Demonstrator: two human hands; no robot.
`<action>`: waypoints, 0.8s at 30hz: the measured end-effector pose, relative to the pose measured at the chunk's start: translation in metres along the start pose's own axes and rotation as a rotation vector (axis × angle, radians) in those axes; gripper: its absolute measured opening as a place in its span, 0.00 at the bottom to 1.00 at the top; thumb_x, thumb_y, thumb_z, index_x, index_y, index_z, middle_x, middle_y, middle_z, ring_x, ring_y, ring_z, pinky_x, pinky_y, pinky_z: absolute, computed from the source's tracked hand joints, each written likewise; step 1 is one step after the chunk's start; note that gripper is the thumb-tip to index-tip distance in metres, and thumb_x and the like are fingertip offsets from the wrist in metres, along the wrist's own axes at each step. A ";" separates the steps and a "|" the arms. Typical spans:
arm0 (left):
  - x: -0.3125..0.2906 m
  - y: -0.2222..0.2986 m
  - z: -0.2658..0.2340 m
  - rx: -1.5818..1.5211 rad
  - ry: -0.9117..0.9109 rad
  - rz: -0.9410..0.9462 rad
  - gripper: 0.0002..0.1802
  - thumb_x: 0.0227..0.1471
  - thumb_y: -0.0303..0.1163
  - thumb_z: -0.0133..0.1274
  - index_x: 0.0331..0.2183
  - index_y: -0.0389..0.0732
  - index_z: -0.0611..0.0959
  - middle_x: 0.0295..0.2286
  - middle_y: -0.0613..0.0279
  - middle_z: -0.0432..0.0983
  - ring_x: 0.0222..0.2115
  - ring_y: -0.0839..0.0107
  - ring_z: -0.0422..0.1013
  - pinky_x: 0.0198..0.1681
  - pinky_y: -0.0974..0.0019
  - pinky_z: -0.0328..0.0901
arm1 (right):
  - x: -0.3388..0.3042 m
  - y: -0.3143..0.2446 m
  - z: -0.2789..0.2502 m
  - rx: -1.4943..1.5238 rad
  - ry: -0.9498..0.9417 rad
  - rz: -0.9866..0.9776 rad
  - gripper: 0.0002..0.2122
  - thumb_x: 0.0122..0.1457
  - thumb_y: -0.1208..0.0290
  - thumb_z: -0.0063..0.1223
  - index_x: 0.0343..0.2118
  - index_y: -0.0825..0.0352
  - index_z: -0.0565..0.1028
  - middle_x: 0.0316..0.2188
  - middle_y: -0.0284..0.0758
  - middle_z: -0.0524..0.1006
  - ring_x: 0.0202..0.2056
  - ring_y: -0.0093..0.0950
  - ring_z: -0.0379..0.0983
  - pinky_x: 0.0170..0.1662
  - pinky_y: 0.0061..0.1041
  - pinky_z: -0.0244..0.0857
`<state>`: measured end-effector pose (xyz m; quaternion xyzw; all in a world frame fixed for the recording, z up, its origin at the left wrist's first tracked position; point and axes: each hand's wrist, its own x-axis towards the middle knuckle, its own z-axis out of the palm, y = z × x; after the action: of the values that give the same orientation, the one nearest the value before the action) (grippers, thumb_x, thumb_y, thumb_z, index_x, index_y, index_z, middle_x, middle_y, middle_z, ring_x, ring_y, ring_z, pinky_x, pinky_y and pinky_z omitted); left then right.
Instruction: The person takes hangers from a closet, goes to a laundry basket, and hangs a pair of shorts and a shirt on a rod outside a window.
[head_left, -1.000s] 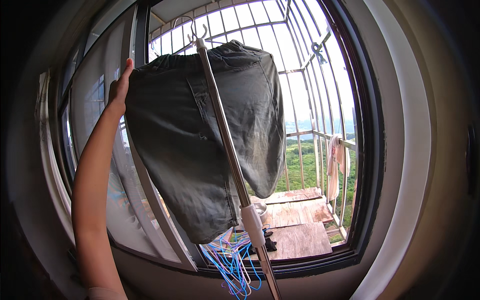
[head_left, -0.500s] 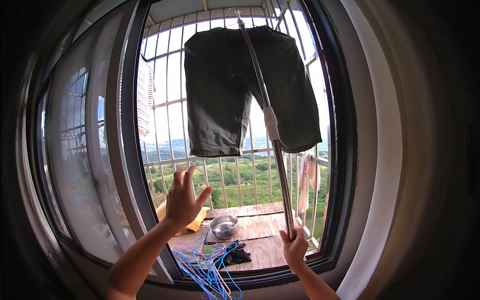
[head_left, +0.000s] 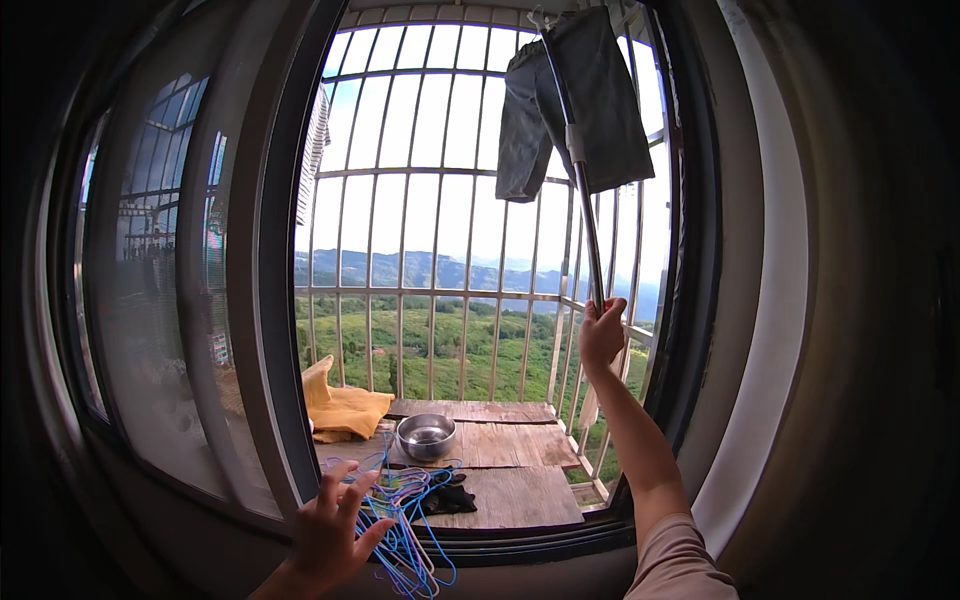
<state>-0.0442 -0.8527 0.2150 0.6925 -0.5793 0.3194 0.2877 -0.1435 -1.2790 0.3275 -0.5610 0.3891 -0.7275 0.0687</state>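
Note:
My right hand (head_left: 602,335) is wrapped round the lower end of a metal clothes pole (head_left: 587,215), which slants up to the top of the window opening. At the pole's upper end hangs a pair of dark shorts (head_left: 610,120), high inside the barred enclosure on the right. My left hand (head_left: 338,522) holds nothing, its fingers apart and bent, close to a pile of blue and purple wire hangers (head_left: 405,540). Those hangers lie across the sill and the wooden boards. Whatever the pole's tip hooks onto is too small to tell.
Behind the hangers stands a metal bowl (head_left: 426,437) on wooden boards (head_left: 510,440). A yellow cloth (head_left: 343,405) lies at the left, a black cloth (head_left: 452,498) by the hangers. Metal bars (head_left: 433,250) enclose the space. Dark window frames (head_left: 275,250) border the opening; a striped garment (head_left: 314,140) hangs far left.
The shorts have moved away from me, up and to the right, with the pole. My right hand has reached forward and up. My left hand has dropped toward the hangers.

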 end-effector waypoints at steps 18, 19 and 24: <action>-0.033 0.016 -0.024 -0.166 0.000 -0.026 0.20 0.39 0.35 0.60 0.37 0.40 0.74 0.34 0.56 0.71 0.29 0.63 0.73 0.30 0.64 0.68 | -0.006 -0.014 0.005 -0.118 -0.043 0.039 0.13 0.52 0.64 0.53 0.33 0.61 0.61 0.26 0.36 0.75 0.28 0.41 0.74 0.28 0.40 0.64; -0.034 0.016 -0.023 -0.170 0.014 -0.013 0.20 0.39 0.35 0.60 0.37 0.40 0.74 0.34 0.56 0.71 0.29 0.63 0.73 0.30 0.64 0.68 | -0.010 -0.014 0.001 -0.111 -0.056 0.035 0.13 0.51 0.64 0.53 0.33 0.61 0.61 0.26 0.36 0.75 0.28 0.41 0.74 0.28 0.40 0.64; -0.047 0.017 -0.014 -0.243 -0.034 -0.081 0.18 0.39 0.32 0.60 0.35 0.40 0.75 0.34 0.56 0.71 0.29 0.63 0.73 0.31 0.66 0.68 | -0.047 0.001 -0.012 0.105 -0.119 -0.023 0.14 0.51 0.65 0.55 0.32 0.64 0.62 0.23 0.34 0.71 0.25 0.37 0.71 0.28 0.35 0.63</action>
<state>-0.0685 -0.8157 0.1875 0.6804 -0.5902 0.2232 0.3725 -0.1368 -1.2484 0.2901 -0.6033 0.3391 -0.7130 0.1125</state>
